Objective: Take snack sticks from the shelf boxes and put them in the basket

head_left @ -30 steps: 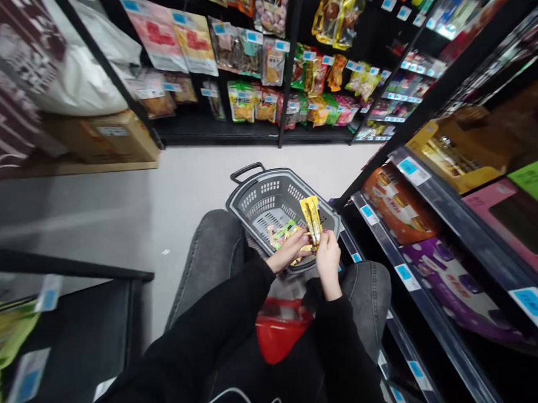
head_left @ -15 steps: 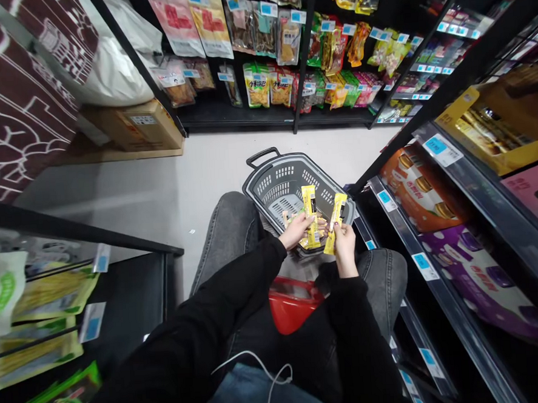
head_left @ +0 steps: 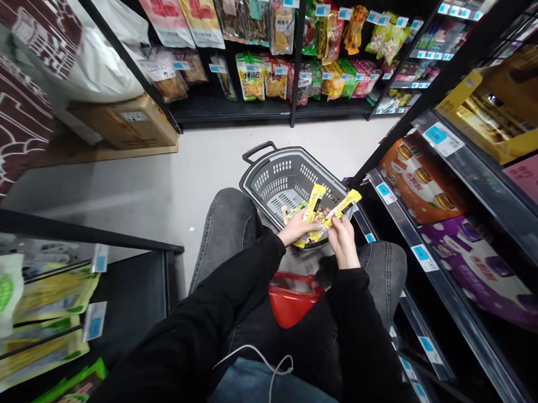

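Observation:
My left hand (head_left: 298, 226) is closed on a slim yellow snack packet (head_left: 315, 198), which tilts up to the right. Another yellow snack packet (head_left: 347, 202) is pinched in my right hand (head_left: 343, 236), slanting further right. The two hands are close together, over the near end of a grey shopping basket (head_left: 282, 175). Below them in the basket lie some small packets (head_left: 292, 211), partly hidden by my left hand and the yellow packets.
The basket stands on the pale floor (head_left: 203, 169) beyond my knees. Shelves with boxes (head_left: 423, 183) rise close on the right. Hanging snack bags (head_left: 251, 81) fill the rack ahead. A low shelf with bags (head_left: 51, 294) is at the left. A red seat (head_left: 293, 300) shows between my legs.
Both yellow packets have turned clockwise, their top ends now leaning right. My hands have come closer together, and the right packet lies flatter. The view has shifted slightly.

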Action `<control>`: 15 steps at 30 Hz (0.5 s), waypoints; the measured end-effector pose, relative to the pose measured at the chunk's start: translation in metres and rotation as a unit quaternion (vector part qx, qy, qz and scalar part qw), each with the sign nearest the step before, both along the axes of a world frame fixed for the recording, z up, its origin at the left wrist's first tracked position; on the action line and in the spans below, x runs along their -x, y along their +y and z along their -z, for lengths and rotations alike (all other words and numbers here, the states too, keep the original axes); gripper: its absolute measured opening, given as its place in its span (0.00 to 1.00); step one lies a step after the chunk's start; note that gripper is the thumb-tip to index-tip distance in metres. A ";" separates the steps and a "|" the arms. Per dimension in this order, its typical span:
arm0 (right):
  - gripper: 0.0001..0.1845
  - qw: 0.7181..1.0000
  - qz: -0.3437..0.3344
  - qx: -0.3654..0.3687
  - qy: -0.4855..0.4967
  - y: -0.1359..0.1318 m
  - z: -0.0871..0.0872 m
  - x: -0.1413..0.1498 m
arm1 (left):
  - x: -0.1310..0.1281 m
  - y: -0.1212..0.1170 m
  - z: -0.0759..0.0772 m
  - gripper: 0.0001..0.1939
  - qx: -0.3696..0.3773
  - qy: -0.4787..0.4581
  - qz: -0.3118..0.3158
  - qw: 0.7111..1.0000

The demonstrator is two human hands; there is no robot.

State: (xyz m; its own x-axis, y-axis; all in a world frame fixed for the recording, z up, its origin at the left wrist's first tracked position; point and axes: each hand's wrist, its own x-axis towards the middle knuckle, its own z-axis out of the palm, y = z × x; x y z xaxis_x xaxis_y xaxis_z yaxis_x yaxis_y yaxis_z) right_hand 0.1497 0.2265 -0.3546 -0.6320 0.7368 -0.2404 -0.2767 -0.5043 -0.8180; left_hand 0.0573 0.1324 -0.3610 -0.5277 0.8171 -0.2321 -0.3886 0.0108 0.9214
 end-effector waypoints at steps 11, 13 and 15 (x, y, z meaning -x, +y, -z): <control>0.20 0.992 0.095 -0.041 -0.076 0.024 -0.003 -0.012 | 0.006 -0.001 0.003 0.21 0.053 0.058 0.063 0.995; 0.19 0.987 0.128 -0.060 -0.075 0.035 -0.004 -0.017 | 0.007 -0.001 0.001 0.21 0.051 0.062 0.074 0.994; 0.18 0.982 0.155 -0.075 -0.075 0.043 -0.003 -0.022 | 0.008 -0.001 0.000 0.20 0.048 0.062 0.084 0.993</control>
State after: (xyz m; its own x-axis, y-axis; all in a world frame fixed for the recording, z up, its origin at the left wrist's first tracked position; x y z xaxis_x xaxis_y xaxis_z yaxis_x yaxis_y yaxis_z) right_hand 0.1721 0.2696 -0.3512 -0.3375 0.9225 -0.1871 -0.2692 -0.2851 -0.9199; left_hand 0.0495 0.1317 -0.3613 -0.4152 0.8736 -0.2537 -0.2567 0.1550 0.9540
